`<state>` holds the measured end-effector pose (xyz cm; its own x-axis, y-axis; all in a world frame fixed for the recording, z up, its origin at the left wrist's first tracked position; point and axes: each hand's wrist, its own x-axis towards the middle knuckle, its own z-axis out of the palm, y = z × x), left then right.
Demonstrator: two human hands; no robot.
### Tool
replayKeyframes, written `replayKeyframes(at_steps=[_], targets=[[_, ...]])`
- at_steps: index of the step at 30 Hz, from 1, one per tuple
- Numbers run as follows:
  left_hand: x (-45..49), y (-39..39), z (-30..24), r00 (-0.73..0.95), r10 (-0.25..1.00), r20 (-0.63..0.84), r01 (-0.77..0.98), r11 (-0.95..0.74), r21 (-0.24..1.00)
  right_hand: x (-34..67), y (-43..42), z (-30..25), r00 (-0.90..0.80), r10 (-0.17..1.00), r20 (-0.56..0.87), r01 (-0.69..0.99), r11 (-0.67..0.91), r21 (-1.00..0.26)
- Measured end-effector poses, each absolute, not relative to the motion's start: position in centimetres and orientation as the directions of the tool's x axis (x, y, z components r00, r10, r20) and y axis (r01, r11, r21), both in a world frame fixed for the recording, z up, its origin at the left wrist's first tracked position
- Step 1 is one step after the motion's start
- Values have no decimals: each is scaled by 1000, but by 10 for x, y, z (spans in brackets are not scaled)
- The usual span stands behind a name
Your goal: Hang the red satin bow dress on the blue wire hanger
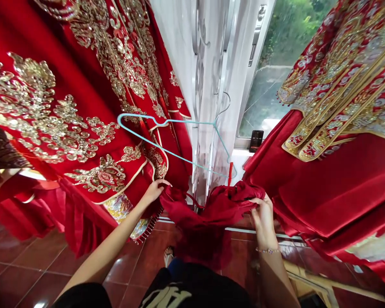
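Below a pale-blue hanger (186,121) slanting down rightward, a dark red garment (201,224) hangs between left hand (155,191) and right hand (263,210), both pinching its edge, a red strap (230,174) at the hanger's right end.

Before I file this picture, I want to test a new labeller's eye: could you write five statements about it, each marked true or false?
1. The left hand's grip and the right hand's grip both hold the dark red garment. True.
2. The hanger is yellow. False: it is light blue.
3. The beaded bracelet is on the left wrist. False: it is on the right.
4. A phone stands near the window. True.
5. The floor is white carpet. False: it is reddish-brown tile.
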<state>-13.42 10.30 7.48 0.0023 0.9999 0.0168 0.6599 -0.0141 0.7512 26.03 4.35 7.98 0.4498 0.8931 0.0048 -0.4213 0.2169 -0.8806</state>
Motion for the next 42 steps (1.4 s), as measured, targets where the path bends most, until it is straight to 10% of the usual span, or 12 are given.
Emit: replayKeyframes(at_steps=[11, 17, 23, 42], targets=[[-112, 38, -25, -63, 914, -400, 929, 200, 310, 246, 39, 77, 558, 829, 31, -294, 232, -927], [-85, 5, -41, 30, 884, -466, 942, 131, 308, 236, 77, 102, 339, 853, 397, 385, 259, -886], [-74, -10, -39, 56, 897, -439, 922, 121, 367, 216, 96, 125, 210, 907, 364, 786, 65, -615], [-64, -13, -39, 39, 876, -480, 895, 182, 406, 242, 131, 137, 295, 853, 431, 431, 284, -857]])
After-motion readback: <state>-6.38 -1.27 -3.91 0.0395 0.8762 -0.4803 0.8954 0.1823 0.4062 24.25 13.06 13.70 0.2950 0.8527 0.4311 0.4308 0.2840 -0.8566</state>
